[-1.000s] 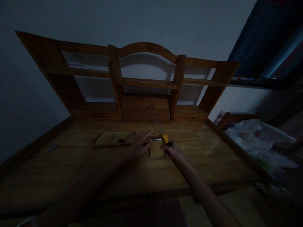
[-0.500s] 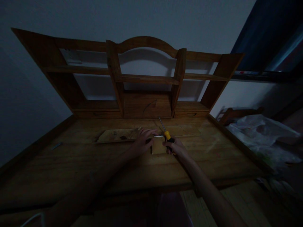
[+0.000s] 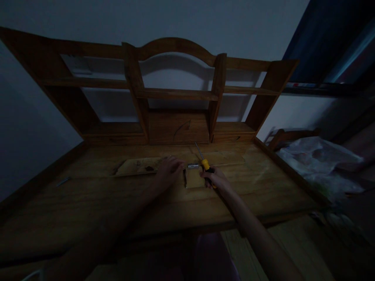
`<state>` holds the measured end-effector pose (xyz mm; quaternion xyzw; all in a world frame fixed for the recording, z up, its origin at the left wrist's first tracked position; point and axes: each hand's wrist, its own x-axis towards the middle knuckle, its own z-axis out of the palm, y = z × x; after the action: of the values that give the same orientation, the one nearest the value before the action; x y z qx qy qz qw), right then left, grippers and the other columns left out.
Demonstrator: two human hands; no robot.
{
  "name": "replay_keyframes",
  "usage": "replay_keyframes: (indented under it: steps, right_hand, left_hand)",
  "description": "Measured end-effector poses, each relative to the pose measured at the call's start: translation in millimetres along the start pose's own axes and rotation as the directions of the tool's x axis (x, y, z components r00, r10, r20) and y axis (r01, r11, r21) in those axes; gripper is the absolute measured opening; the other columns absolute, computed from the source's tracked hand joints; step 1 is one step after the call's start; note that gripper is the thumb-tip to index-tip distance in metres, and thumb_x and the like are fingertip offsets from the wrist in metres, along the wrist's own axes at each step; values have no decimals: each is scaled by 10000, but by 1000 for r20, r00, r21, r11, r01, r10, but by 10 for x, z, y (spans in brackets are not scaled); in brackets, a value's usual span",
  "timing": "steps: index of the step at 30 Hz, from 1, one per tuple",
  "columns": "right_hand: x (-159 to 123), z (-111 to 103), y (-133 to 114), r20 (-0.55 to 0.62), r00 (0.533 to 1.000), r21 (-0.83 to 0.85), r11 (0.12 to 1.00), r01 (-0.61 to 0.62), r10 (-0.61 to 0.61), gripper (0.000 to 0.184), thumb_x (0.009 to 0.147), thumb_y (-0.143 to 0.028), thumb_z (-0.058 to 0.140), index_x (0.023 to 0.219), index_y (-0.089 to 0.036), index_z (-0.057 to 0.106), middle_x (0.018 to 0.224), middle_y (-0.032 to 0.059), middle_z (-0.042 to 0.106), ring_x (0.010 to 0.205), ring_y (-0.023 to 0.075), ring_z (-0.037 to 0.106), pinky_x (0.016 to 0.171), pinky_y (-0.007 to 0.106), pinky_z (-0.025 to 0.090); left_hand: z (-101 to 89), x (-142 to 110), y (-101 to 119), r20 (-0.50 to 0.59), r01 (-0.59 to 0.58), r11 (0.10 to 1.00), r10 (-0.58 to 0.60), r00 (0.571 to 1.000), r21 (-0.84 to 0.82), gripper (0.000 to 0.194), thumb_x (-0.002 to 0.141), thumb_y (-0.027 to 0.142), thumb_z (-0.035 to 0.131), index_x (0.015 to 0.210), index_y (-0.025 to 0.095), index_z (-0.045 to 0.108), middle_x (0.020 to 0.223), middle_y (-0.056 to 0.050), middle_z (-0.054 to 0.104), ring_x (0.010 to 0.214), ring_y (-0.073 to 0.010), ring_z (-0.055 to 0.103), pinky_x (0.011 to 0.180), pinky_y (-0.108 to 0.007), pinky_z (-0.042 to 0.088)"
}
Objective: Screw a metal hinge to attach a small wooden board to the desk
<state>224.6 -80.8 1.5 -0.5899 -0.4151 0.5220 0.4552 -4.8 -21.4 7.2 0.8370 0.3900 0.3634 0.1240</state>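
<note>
My right hand (image 3: 216, 177) is wrapped round the black and yellow handle of a screwdriver (image 3: 206, 164), whose metal shaft points up and away. Its fingers also rest at the right edge of a small square wooden piece (image 3: 195, 178) on the desk. A shiny metal fitting, perhaps a hinge (image 3: 192, 166), lies along that piece's far edge. To the left, my left hand (image 3: 170, 170) has its fingers apart and seems to hold nothing. It hovers over a long, rough-ended wooden board (image 3: 136, 166), a little away from the metal fitting.
The wooden desk (image 3: 129, 208) carries a shelf unit (image 3: 175, 93) along its back, against the wall. A small metal strip (image 3: 63, 181) lies at the left. Beyond the raised right edge are white plastic bags (image 3: 316, 156) and a wooden chair back (image 3: 293, 134). The light is dim.
My left hand has moved left, off the metal fitting, which now shows more fully. My right hand keeps the screwdriver in nearly the same place. The whole view has shifted slightly.
</note>
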Motion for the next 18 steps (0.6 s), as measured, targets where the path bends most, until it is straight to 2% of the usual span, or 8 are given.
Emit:
replay_keyframes:
  steps: [4,8,11,15,18]
  right_hand:
    - [4,12,12,3,1000,4,1000,3,-3,310,628,-273,727,828,-223,495,438,-106,499,311,92,442,305,205,288]
    - [10,14,20,9,1000,-1,1000,11,-11,312,634,-270,728,831,-224,491,409,-96,497,321,102,454,308,202,289]
    - [11,11,18,8,1000,-12,1000,13,-13,302,649,-274,726,838,-219,496,396,-83,505,317,102,445,309,199,286]
    - [15,13,19,0,1000,-16,1000,20,-20,318,658,-271,722,866,-222,487,406,-95,508,311,99,442,307,198,286]
    - [23,17,23,7,1000,-16,1000,20,-20,336,647,-256,718,883,-223,481,422,-102,514,315,103,460,306,200,294]
  left_hand:
    - [-9,-12,-13,20,-26,1000,26,999,6,263,1017,381,535,1066,246,755,1022,-35,737,1010,-223,660,978,-404,496]
    - [10,-13,-33,68,-95,995,93,993,20,248,1013,357,572,1144,258,758,1023,-35,733,972,-206,660,992,-409,469]
    - [36,-23,-78,123,-179,981,169,978,79,278,1000,393,615,1222,290,747,1029,-44,713,985,-214,642,973,-412,444]
    - [48,-38,-136,187,-297,941,266,946,164,290,990,423,642,1232,306,750,1058,-51,696,1032,-233,615,1028,-450,373]
    - [40,-40,-157,196,-329,926,294,936,187,278,990,422,647,1218,307,755,1056,-45,692,1021,-226,609,1049,-463,347]
